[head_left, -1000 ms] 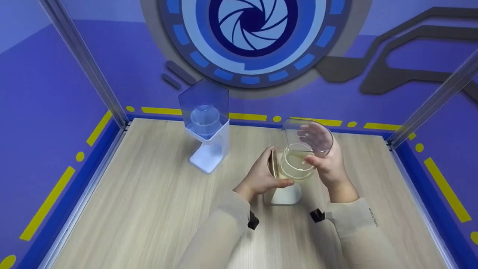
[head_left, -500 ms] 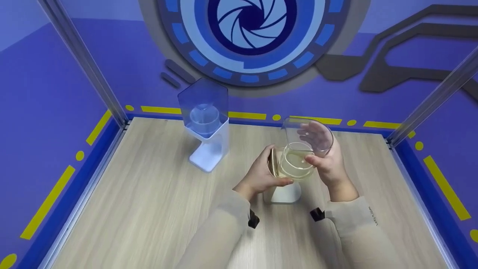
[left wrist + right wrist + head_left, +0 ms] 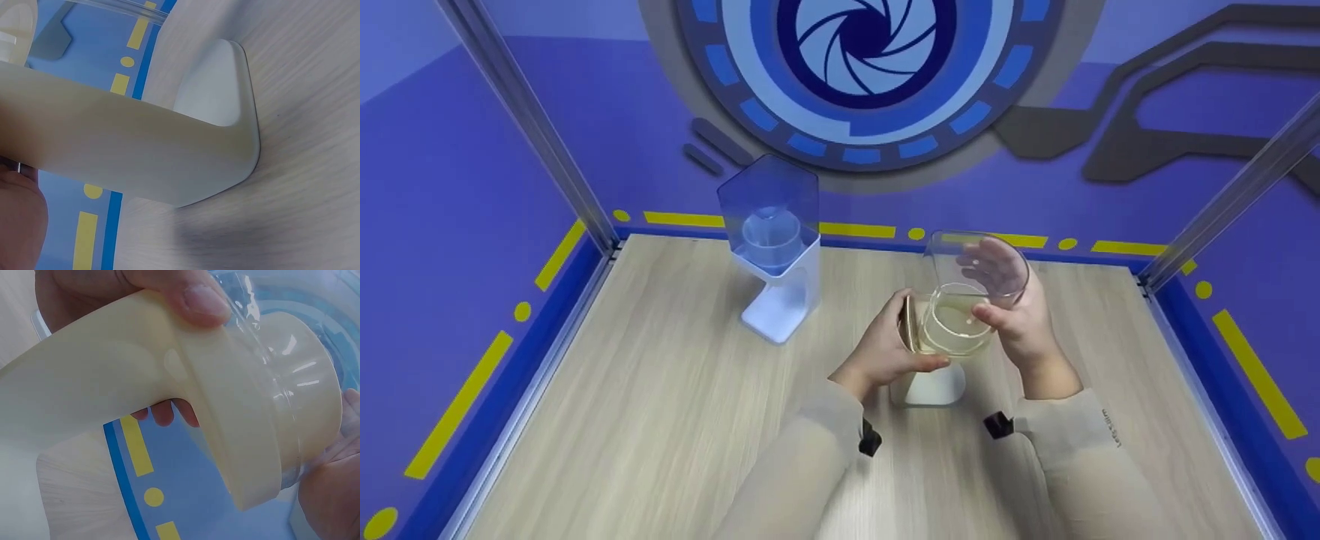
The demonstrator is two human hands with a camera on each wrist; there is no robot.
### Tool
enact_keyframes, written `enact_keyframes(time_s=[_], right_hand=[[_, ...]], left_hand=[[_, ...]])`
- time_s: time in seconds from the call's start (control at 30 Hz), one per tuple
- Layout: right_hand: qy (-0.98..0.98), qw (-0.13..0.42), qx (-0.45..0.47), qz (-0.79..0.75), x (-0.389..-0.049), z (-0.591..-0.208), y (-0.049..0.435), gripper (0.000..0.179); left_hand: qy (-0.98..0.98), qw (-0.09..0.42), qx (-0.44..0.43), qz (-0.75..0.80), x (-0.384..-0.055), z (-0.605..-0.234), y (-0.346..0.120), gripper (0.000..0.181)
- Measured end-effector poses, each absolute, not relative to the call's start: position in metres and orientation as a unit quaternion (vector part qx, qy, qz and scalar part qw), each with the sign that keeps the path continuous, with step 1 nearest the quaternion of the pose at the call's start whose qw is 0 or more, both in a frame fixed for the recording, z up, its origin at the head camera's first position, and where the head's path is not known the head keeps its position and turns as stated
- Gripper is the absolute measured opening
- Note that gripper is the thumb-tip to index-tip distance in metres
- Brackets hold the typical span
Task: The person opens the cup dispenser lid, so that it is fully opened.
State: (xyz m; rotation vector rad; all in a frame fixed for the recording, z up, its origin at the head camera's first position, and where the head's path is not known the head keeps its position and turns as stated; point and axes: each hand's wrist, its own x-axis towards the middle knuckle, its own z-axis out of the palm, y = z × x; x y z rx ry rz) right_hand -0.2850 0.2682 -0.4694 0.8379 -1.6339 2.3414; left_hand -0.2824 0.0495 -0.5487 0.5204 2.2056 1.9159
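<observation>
A cream C-shaped dispenser stand [image 3: 129,146] rests on the table, its flat foot [image 3: 934,386] showing below the hands in the head view. My left hand [image 3: 885,352] grips the stand's head from the left, thumb along the front; its thumb [image 3: 205,304] presses the cream body in the right wrist view. On top sits a clear plastic cover [image 3: 952,259] with a round ring-shaped part below it. My right hand [image 3: 1024,322] holds the cover from the right, fingers behind the clear panel and thumb at the ring. The cover's join with the head is partly hidden.
A similar white stand with a blue-tinted clear cover [image 3: 772,202] stands at the back, left of the hands. Behind is a blue printed wall [image 3: 645,150]. Metal posts [image 3: 536,127] rise at the table's back corners. The table [image 3: 660,420] is wood-grained.
Both hands keep their hold. The right hand and clear cover sit very slightly higher in the head view, where the whole scene has also shifted a little upward.
</observation>
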Motion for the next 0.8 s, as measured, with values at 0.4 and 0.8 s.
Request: enact_keyframes(time_s=[0.4,0.8], right_hand=[[-0.546,0.085,0.289,0.782,-0.2841,-0.4696,0.2681,0.082],[-0.546,0.084,0.291,0.781,-0.2842,-0.466,0.2675,0.08]], left_hand=[[0.742,0.087,0.17,0.643,-0.2833,-0.5492,0.0497,0.133],[0.742,0.086,0.174,0.641,-0.2829,-0.5493,0.0508,0.13]])
